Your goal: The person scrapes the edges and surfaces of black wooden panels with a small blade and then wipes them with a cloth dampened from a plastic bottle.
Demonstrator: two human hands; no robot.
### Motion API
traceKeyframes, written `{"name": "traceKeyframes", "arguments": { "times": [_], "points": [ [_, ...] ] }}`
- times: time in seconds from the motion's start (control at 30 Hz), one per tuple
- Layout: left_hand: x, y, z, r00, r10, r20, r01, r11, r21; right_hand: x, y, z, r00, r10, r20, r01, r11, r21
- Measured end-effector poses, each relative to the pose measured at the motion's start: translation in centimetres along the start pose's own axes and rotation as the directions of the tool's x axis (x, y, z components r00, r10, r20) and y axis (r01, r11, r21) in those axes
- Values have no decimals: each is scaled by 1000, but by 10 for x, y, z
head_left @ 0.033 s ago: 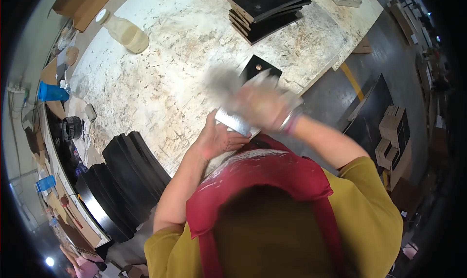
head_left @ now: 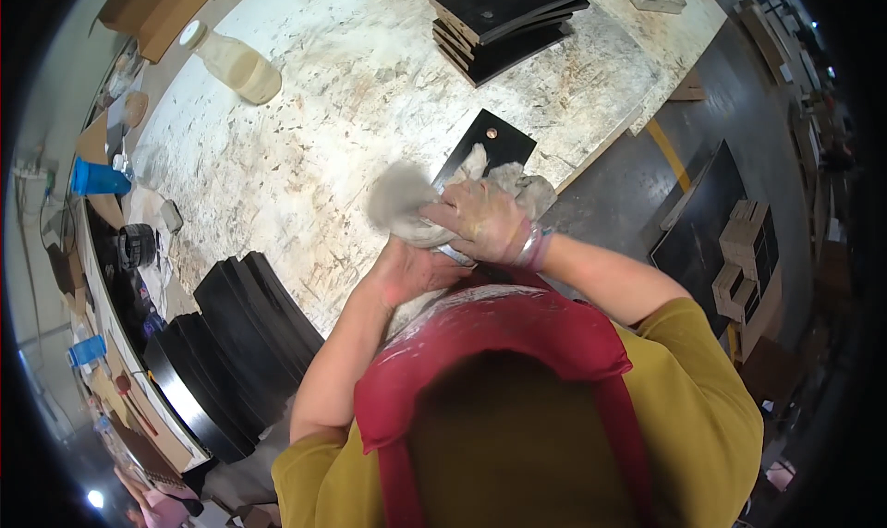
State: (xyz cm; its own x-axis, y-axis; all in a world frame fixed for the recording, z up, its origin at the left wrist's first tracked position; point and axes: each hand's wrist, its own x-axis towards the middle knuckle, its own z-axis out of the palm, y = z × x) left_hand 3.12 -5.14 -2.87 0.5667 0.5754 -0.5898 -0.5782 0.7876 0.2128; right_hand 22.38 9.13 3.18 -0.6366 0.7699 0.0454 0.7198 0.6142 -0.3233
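Note:
A narrow black board (head_left: 504,140) with a round hole near its far end lies at the table's edge in front of me. My left hand (head_left: 418,271) grips its near end, thumb along the side and fingers at the end. In my right hand (head_left: 485,218) is a crumpled grey-white rag (head_left: 522,188), pressed onto the near half of the board. One loose part of the rag, blurred by motion, hangs out to the left. The rag and my right hand hide much of the board's near half.
A stack of black boards (head_left: 508,11) stands at the far side of the stained white table (head_left: 323,140). More black panels (head_left: 249,311) lean in a row at left. A bottle of pale liquid (head_left: 236,66) lies far left. Cut panels (head_left: 742,251) rest right, by the floor.
My right hand has moved toward me along the board with the rag, now covering its shiny near end. My left hand stays in about the same place.

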Motion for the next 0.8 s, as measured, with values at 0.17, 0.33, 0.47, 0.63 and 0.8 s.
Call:
{"name": "traceKeyframes", "arguments": {
  "times": [0.17, 0.33, 0.47, 0.63, 0.8],
  "points": [
    [-2, 5, 3, 999, -38, 32, 40, 998, -40, 10, 83, 7, 950, 264, -167, -263, 964, 32],
    [-7, 4, 24, 999, -7, -51, 9, 999, 50, 6, 180, 10, 845, 499, -191, -414, 838, 357],
    [-2, 0, 5, 1000, -2, -10, 2, 999, 50, -14, 36, -4, 979, 2, -203, 46, 972, 232],
    [-2, 2, 7, 1000, 11, -2, -11, 999, 33, -18, 65, 30, 971, 39, -235, -42, 999, -10],
    [-48, -15, 15, 955, 233, -185, -221, 972, 84, -13, 131, 9, 955, 205, -213, -156, 961, 229]
  ]
}}
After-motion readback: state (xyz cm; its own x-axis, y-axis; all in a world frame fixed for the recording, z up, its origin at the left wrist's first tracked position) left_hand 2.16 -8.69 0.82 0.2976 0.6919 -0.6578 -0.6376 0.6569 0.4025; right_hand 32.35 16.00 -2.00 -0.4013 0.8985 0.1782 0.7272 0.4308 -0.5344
